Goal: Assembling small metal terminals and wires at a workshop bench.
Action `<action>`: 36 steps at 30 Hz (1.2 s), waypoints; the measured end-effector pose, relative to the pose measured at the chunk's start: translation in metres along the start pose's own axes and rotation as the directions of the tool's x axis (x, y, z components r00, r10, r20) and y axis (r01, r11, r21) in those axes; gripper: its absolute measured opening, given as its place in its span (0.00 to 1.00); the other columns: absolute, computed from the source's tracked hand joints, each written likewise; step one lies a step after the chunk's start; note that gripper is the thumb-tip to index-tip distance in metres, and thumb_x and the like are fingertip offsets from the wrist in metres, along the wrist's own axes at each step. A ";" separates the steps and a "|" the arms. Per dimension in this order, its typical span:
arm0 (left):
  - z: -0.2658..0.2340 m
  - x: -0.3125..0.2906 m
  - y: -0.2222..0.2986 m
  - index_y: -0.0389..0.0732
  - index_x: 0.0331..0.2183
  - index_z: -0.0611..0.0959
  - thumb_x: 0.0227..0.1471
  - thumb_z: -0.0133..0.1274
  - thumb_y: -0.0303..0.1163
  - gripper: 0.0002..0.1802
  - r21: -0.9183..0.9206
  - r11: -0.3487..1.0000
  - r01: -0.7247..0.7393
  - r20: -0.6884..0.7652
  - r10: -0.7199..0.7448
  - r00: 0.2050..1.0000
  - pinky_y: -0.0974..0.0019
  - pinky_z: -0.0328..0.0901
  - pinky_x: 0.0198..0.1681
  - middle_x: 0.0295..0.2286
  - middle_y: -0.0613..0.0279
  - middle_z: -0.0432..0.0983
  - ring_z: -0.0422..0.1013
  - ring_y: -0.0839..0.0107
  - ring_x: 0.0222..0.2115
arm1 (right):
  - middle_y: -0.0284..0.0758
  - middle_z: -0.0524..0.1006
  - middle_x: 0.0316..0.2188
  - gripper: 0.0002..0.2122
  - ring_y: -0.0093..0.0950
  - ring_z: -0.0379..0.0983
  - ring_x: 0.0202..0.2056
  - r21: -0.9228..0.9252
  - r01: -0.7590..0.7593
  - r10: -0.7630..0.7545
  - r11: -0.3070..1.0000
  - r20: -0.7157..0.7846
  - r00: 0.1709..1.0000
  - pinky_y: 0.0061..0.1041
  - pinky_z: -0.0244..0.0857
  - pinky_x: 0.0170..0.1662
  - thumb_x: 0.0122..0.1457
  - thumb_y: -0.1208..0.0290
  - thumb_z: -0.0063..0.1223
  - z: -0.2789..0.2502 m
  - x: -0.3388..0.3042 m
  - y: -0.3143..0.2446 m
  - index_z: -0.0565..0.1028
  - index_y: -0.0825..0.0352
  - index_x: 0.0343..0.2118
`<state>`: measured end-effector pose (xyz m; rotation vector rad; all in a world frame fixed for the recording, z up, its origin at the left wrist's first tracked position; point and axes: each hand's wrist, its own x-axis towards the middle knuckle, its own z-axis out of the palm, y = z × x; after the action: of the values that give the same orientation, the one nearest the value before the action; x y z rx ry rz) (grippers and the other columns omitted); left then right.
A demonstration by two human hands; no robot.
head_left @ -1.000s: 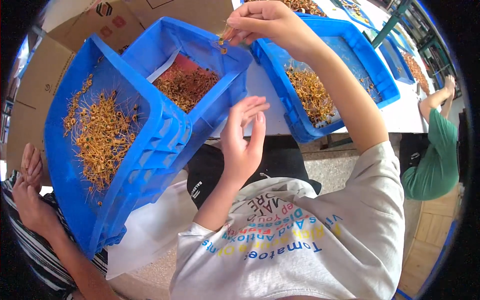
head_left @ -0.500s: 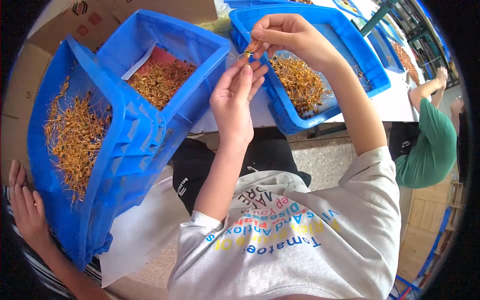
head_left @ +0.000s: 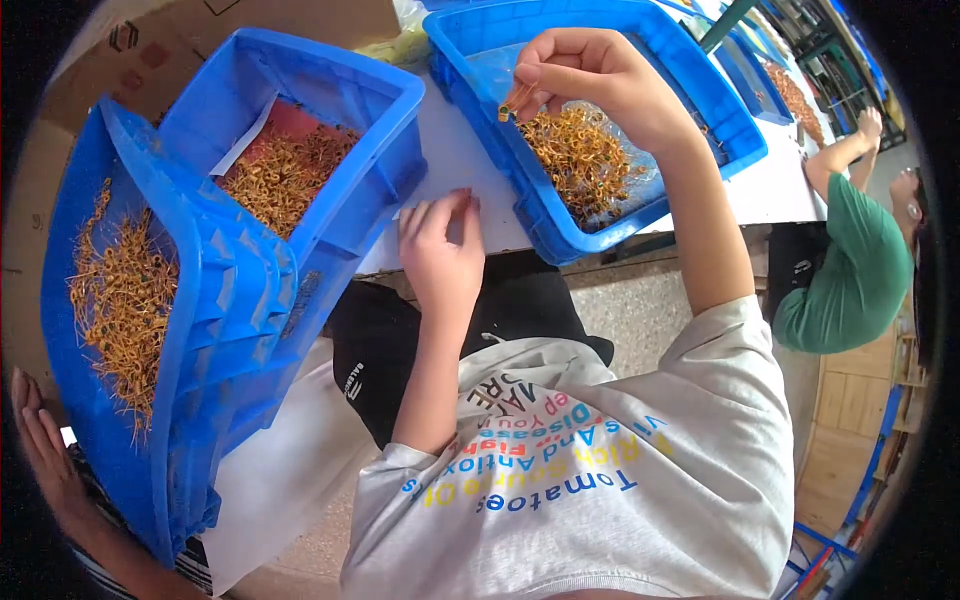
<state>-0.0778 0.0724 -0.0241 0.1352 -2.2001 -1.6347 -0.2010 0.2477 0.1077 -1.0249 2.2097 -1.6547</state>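
Observation:
My right hand (head_left: pixel 605 85) pinches a small yellow ring coil (head_left: pixel 504 114) with thin wire leads, above the left rim of a blue tray (head_left: pixel 590 245). A heap of similar coils (head_left: pixel 580 160) lies in that tray. My left hand (head_left: pixel 442 255) is over the white table's front edge, its thumb and forefinger tips close together; whatever they may hold is too small to make out. To the left, a blue bin (head_left: pixel 350 190) contains more coils (head_left: pixel 275 180) beside a red patch. A tilted blue bin (head_left: pixel 195 330) in front of it holds another coil heap (head_left: pixel 125 310).
Another person's hand (head_left: pixel 45 450) is by the tilted bin at the far left. A cardboard box (head_left: pixel 180 50) stands behind the bins. At the right, a person in a green top (head_left: pixel 855 265) sits by the table. White sheeting (head_left: pixel 275 480) hangs below the bins.
My left hand has come away from the coil and moved down and left. My right hand keeps the coil alone. The bins and tray appear shifted left as the view turned.

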 end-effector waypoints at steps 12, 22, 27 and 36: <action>0.009 0.000 -0.012 0.35 0.38 0.82 0.52 0.58 0.29 0.11 0.467 0.857 -0.217 -0.046 0.269 0.962 0.64 0.64 0.35 0.27 0.58 0.73 0.67 0.63 0.27 | 0.37 0.82 0.29 0.06 0.22 0.79 0.30 0.161 0.035 -0.028 0.986 -0.045 0.999 0.14 0.70 0.33 0.61 0.71 0.58 0.025 -0.036 -0.020 0.80 0.69 0.33; -0.026 -0.039 0.060 0.34 0.40 0.78 0.59 0.51 0.29 0.09 -0.640 0.759 0.116 0.229 0.045 0.972 0.73 0.59 0.33 0.34 0.60 0.75 0.63 0.75 0.28 | 0.36 0.80 0.30 0.02 0.21 0.77 0.30 0.148 0.053 -0.060 0.988 0.045 0.997 0.13 0.70 0.33 0.59 0.77 0.58 0.040 -0.064 -0.024 0.78 0.67 0.34; -0.030 -0.048 0.062 0.36 0.39 0.78 0.60 0.50 0.27 0.06 -0.759 0.606 0.239 0.327 0.038 0.944 0.76 0.58 0.32 0.33 0.64 0.74 0.62 0.79 0.28 | 0.35 0.79 0.31 0.02 0.19 0.72 0.29 0.120 0.071 -0.078 0.990 0.052 0.996 0.12 0.67 0.32 0.58 0.78 0.59 0.050 -0.068 -0.023 0.79 0.68 0.33; -0.024 -0.047 0.044 0.36 0.37 0.79 0.57 0.53 0.25 0.05 -0.588 0.807 -0.052 0.082 0.123 0.989 0.77 0.58 0.29 0.30 0.66 0.72 0.61 0.78 0.25 | 0.29 0.78 0.29 0.03 0.16 0.66 0.24 -0.134 0.165 -0.193 0.977 -0.232 0.953 0.13 0.60 0.26 0.53 0.78 0.62 0.069 -0.084 -0.035 0.80 0.67 0.31</action>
<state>-0.0194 0.0793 0.0114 -0.2398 -1.6356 -2.2258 -0.0878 0.2432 0.0942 -1.1355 2.4560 -1.8396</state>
